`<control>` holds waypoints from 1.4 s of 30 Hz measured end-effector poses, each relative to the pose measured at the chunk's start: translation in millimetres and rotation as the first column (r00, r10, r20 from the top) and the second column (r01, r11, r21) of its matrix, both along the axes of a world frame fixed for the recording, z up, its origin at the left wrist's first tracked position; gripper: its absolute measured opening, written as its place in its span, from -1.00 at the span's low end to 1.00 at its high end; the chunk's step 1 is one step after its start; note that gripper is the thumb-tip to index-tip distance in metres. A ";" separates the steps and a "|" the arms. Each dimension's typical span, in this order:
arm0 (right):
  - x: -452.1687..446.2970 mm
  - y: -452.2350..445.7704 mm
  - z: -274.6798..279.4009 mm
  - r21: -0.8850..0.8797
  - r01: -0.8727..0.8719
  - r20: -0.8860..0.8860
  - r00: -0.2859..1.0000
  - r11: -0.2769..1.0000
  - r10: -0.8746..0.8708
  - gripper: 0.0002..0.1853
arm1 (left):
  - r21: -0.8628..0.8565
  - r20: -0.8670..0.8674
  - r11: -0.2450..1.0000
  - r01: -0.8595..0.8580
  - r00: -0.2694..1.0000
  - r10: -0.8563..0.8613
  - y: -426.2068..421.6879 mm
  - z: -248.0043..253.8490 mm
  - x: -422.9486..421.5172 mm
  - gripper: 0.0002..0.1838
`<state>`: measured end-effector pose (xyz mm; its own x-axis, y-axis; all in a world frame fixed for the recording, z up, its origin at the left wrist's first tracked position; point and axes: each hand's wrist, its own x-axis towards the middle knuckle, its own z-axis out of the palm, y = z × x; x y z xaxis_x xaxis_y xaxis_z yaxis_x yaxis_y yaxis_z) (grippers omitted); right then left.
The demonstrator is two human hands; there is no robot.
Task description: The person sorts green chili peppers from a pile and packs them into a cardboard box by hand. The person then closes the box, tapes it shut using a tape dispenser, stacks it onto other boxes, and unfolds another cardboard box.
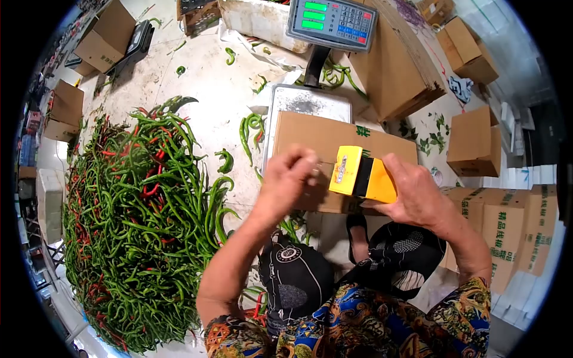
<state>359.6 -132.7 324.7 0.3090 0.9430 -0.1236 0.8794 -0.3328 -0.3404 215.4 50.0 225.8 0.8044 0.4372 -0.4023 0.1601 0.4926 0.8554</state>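
In my right hand (412, 190) is a yellow tape dispenser (380, 181) with a black middle part, gripped from its right side above a cardboard box (316, 132). My left hand (290, 179) hovers over the left part of that box, left of the dispenser. Its fingers are curled together and slightly blurred; whatever they may pinch is too small to make out. The closed box rests on the platform of a weighing scale (286, 98), whose lit display (332, 22) stands behind it.
A large heap of green and red chili peppers (143, 232) covers the floor at left. Flattened cardboard (394, 65) leans right of the scale. Printed cartons (507, 230) stand at the right, and an open box (471, 142) sits above them. A foam box (262, 24) is at the back.
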 end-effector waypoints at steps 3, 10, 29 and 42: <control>8.1 -4.4 1.9 -0.038 -0.002 0.068 0.998 0.999 0.004 -0.38 | 0.103 -0.098 0.966 -0.238 0.964 0.248 70.6 -28.4 -36.6 -0.89; 10.3 19.5 3.9 -0.004 -0.065 0.113 0.992 0.998 0.065 -0.39 | 0.002 0.128 0.921 -0.390 0.913 0.387 131.1 -86.8 -81.1 -0.90; 2.9 66.1 -32.7 -0.176 -0.098 0.175 0.976 0.980 0.129 -0.45 | 0.240 0.016 0.880 -0.409 0.908 0.418 67.1 -232.5 -31.3 -0.75; -4.1 64.0 -37.7 -0.058 -0.105 0.185 0.976 0.993 0.114 -0.44 | 0.626 -0.043 0.746 -0.228 0.945 0.324 41.5 -243.3 -7.6 -0.77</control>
<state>355.6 -68.7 287.1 0.2261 0.9669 -0.1185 0.9581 -0.2426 -0.1519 207.8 91.6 -17.5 0.5662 0.8209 -0.0743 0.2399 -0.0779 0.9677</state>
